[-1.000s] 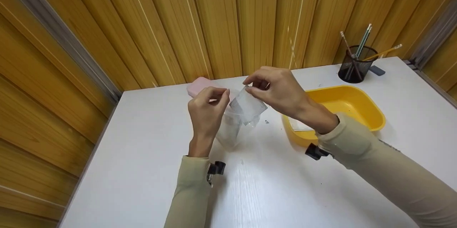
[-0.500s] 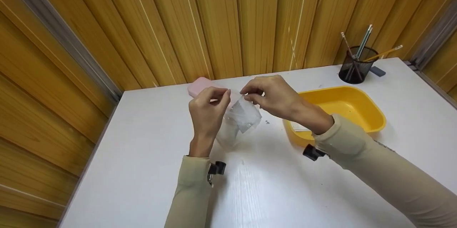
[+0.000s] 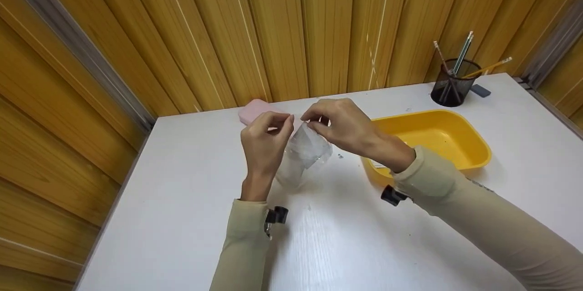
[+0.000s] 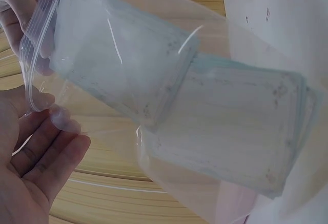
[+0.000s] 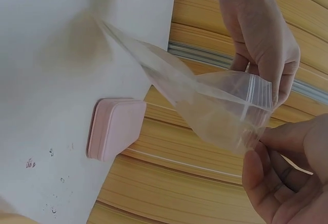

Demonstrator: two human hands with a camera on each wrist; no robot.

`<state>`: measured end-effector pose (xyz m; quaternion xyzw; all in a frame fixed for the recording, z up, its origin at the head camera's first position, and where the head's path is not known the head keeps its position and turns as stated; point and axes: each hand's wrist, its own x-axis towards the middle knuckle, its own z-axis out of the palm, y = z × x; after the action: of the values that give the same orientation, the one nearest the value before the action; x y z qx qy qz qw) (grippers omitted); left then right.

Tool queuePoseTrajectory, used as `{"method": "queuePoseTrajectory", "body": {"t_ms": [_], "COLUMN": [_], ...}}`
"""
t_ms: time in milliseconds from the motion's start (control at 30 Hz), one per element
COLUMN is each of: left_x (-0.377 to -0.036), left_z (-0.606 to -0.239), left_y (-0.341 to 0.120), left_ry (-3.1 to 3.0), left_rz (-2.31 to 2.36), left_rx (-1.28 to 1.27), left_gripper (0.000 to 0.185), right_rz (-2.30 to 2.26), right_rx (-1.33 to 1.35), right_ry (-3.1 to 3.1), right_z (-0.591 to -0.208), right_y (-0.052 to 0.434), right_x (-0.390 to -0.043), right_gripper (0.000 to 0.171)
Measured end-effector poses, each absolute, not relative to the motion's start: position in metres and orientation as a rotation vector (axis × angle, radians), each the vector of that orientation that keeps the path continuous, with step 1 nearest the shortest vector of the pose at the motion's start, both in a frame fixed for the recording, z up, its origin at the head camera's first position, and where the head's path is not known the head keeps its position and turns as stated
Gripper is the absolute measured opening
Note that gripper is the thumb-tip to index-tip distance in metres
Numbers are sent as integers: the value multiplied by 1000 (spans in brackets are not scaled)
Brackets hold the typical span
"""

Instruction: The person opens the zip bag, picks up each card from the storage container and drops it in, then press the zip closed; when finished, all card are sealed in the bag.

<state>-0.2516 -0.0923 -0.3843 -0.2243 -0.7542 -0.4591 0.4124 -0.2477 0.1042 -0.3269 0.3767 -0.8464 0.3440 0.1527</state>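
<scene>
A clear zip bag hangs in front of me above the white table. Its ribbed zip strip shows plainly in the right wrist view. My left hand pinches one end of the bag's mouth between thumb and index finger. Close beside it, my right hand pinches the mouth's edge with thumb and forefinger. Seen through the plastic in the left wrist view, two overlapping stacks of pale rectangular cards lie in the bag. Whether the zip is fully sealed cannot be made out.
A yellow basin sits to the right, partly behind my right forearm. Behind my left hand lies a pink rounded case. A black mesh pencil cup with several pencils and a dark eraser stand near the back wall.
My right hand has moved left and slightly down along the bag's mouth, closer to my left hand. The left hand stays in place.
</scene>
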Motion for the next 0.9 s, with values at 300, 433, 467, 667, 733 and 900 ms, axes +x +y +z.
{"method": "queuePoseTrajectory", "body": {"t_ms": [300, 433, 467, 667, 733, 900], "left_x": [-252, -251, -251, -250, -250, -250], "left_z": [-385, -385, -385, -384, -383, -382], "left_y": [-94, -95, -95, -95, -95, -95], "left_ry": [-1900, -1909, -1913, -1930, -1930, -1940], "left_rz": [-1161, -1165, -1165, -1163, -1165, -1164], "left_rx": [-552, -543, -541, -533, -535, -537], "left_gripper": [5, 4, 3, 6, 7, 4], "right_rz": [996, 1008, 997, 898, 885, 842], "right_rx": [1040, 1053, 1064, 1110, 1111, 1124], "right_ry": [-2352, -2332, -2328, -2336, -2340, -2362], "right_z": [-329, -331, -331, -335, -336, -336], "right_y": [102, 102, 101, 101, 101, 103], "right_x": [-250, -251, -251, -251, -251, -250], "right_gripper": [12, 11, 11, 12, 12, 14]}}
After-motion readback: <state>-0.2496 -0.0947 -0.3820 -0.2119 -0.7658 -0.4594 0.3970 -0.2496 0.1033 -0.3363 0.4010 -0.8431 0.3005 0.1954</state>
